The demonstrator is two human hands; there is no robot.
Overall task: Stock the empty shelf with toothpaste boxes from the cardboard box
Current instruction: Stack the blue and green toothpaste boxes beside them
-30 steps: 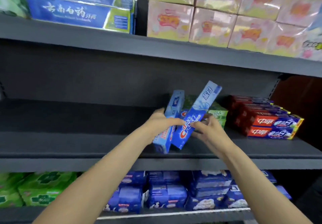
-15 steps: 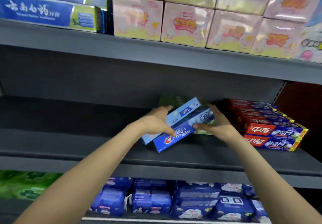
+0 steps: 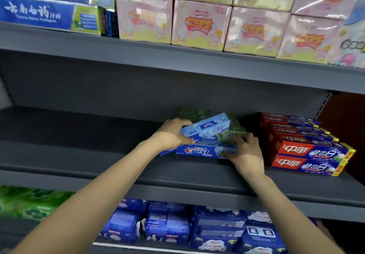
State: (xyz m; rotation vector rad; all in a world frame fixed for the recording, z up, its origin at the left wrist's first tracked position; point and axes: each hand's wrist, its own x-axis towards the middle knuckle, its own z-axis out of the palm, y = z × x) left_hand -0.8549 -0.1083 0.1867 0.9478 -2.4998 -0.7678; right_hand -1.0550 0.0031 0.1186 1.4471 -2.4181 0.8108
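**Setting two blue boxes down at centre frame**

We are placing, not fetching. Our right hand (image 3: pixel 244 151) is pinching the lower Crest box (image 3: pixel 205 151) flat on the grey shelf (image 3: pixel 79 155); our left hand (image 3: pixel 170 135) is gripping the tilted upper blue box (image 3: pixel 207 128) — behind, green boxes (image 3: pixel 235 127). Next, we judge, comes squaring both up — the cardboard box is out of view.

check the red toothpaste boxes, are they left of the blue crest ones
No, the red toothpaste boxes sit stacked to the right of the blue Crest boxes.
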